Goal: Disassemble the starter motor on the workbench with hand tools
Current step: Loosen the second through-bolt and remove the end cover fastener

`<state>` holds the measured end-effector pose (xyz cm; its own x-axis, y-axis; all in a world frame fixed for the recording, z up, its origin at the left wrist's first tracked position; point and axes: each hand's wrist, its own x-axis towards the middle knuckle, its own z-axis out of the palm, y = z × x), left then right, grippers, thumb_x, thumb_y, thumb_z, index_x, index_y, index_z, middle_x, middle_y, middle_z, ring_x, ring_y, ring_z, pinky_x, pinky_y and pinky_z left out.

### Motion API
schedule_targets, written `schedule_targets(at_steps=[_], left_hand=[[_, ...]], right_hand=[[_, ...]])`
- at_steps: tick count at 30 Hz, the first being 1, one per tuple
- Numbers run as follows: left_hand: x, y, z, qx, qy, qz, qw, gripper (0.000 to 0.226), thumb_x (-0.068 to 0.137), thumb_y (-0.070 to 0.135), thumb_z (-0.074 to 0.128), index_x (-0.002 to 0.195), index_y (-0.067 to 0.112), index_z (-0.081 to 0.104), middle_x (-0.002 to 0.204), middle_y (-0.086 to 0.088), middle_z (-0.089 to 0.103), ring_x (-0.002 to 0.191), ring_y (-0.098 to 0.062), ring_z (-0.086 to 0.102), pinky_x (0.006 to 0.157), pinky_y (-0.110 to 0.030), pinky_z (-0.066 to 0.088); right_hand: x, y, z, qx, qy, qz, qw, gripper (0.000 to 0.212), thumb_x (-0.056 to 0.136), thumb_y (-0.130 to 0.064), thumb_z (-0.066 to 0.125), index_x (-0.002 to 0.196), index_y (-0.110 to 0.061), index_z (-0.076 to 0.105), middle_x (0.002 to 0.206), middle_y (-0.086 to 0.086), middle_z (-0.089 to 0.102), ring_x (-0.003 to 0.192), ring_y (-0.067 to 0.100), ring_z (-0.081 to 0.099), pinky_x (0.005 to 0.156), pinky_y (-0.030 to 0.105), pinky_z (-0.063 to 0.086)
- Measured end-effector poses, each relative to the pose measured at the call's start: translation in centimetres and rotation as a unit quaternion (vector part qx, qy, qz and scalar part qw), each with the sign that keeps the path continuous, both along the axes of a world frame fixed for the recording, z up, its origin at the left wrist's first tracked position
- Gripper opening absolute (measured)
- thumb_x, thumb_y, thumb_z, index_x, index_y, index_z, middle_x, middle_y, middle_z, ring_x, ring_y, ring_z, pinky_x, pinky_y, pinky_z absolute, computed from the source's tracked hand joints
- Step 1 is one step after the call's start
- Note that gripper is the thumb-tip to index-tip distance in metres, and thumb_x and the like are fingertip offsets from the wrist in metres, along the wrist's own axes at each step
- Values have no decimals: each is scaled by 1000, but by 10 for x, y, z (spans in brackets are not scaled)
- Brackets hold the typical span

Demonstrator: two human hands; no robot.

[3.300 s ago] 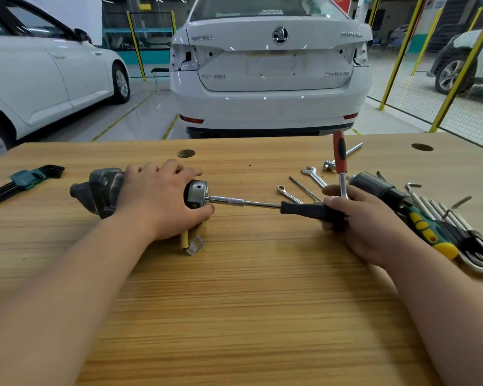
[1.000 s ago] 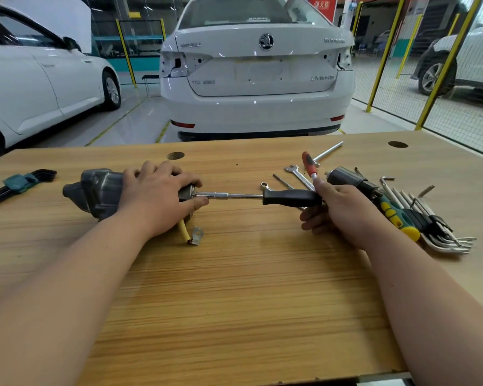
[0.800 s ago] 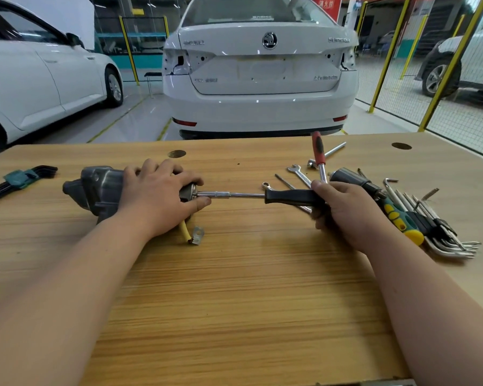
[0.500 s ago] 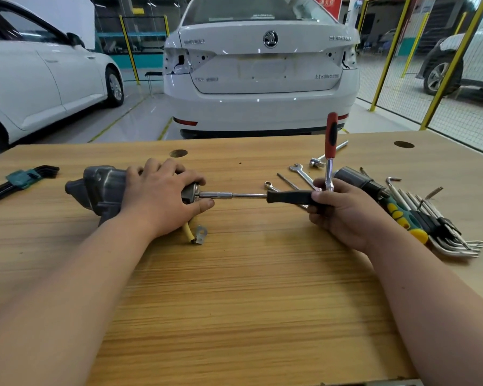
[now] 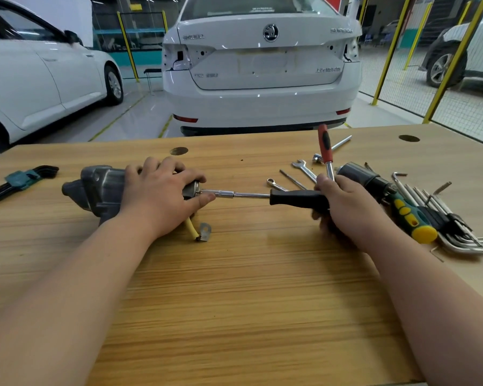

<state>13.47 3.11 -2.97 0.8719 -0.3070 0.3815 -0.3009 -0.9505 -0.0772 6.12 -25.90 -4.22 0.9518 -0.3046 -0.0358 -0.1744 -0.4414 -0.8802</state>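
red ratchet handle (image 5: 324, 143) tipped slightly leftward; right hand (image 5: 346, 207) grips black driver (image 5: 296, 197); left hand (image 5: 162, 196) clasps starter motor (image 5: 101, 188)

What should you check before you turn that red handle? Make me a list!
1. Grey metal starter motor pinned to the bench by the left hand: ok.
2. Chrome shaft reaches the motor's end: ok.
3. Shaft's tip seated on a bolt: cannot tell, as the fingers hide it.
4. Right hand grips the black handle: ok.
5. Red-and-black lever stands upright with room to swing: ok.
6. Yellow cable lies apart from the shaft: ok.
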Motion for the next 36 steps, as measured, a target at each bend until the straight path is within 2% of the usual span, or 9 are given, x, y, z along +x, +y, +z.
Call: schedule_targets(at_steps=[4,7,11,16,21,23,26,28,36], left_hand=[[2,1,-1,-1,-5,9,1000,66,69,87,21,118,55,49,125,11,46,114,-18,31,92,-42,20],[3,1,-2,-3,-22,3,1000,53,72,79,42,117,53,51,124,9,47,113,-20,32,92,-42,20],[3,0,-4,-9,-42,4,999,45,74,70,51,116,53,52,122,8,48,111,-19,32,91,-42,20],[4,-3,-3,-10,-42,11,999,42,73,64,53,113,53,53,120,8,49,110,-19,33,91,-41,21],[6,-4,-2,-18,-47,5,999,43,69,64,54,110,52,55,116,9,51,107,-19,35,91,-41,24],[8,-2,0,-23,-37,-3,999,45,64,66,49,107,53,56,114,10,52,107,-19,36,92,-42,25],[13,0,2,-28,-29,-10,999,48,60,65,44,105,53,57,112,11,52,107,-18,36,92,-41,23],[19,-1,2,-26,-30,-10,999,48,60,65,44,105,53,58,111,12,52,105,-17,35,90,-38,21],[35,-3,6,-33,-10,6,999,50,59,64,45,105,51,60,111,12,53,102,-18,36,90,-37,20]], right_hand=[[0,-1,0,2,1,11,1000,37,100,-51,44,97,-17,58,54,-4,60,38,11,46,45,30,41],[-1,0,-1,53,-34,17,998,23,99,-44,51,99,-23,61,56,-4,64,44,10,54,46,29,45],[4,-2,-3,141,-54,12,988,14,97,-34,60,104,-22,63,66,1,67,55,14,59,59,34,50],[7,-2,-2,331,-42,40,942,28,93,1,60,115,-15,57,76,6,61,56,12,51,57,27,46],[10,6,-5,498,-44,27,866,16,92,0,51,92,-16,53,63,-2,53,45,8,39,45,22,38],[11,9,-5,444,-43,8,895,4,94,-16,55,91,-16,52,67,1,58,45,11,42,45,25,40],[16,13,-3,293,-17,-45,955,42,90,-57,55,95,-15,59,61,-3,66,42,13,47,46,28,39],[24,17,-1,209,9,-96,973,56,88,-71,48,86,-17,62,56,-2,65,37,14,45,44,29,36],[36,25,2,162,-8,-123,979,38,91,-55,51,89,-19,62,66,6,53,52,20,47,54,36,39]])
